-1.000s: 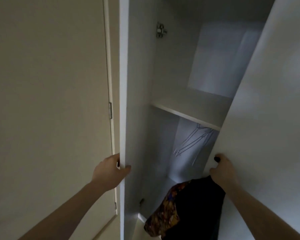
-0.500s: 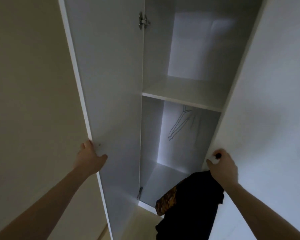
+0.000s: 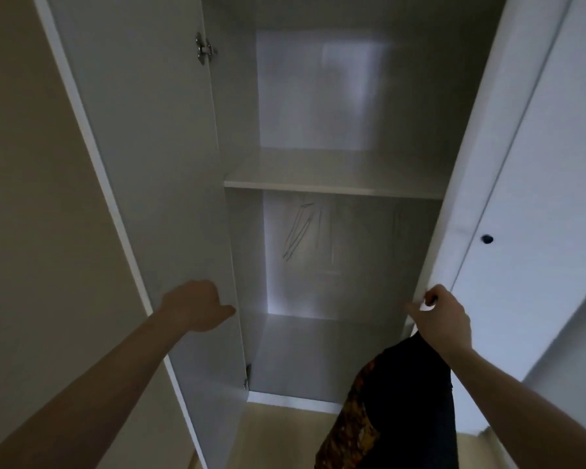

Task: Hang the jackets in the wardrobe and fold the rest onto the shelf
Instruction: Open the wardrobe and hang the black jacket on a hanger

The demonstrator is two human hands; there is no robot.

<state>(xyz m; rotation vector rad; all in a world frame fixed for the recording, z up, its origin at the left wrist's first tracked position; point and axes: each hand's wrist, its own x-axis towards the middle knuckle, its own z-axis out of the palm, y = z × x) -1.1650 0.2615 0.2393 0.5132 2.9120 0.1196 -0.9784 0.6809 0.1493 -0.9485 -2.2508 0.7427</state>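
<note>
The clothes (image 3: 396, 407) hang limp below the right hand (image 3: 445, 319); they look soft and light, best taken at collar or shoulders. That grip pinches the right door's (image 3: 481, 184) knob; the left hand (image 3: 197, 304) rests loosely curled against the left door (image 3: 139, 157). The wardrobe (image 3: 322, 353) holds wire hangers (image 3: 300, 231) under a bare shelf (image 3: 332, 176).

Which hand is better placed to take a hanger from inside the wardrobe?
The left hand, probably: it only rests against the open door, while the right hand grips a door knob with dark clothes hanging beneath it.
</note>
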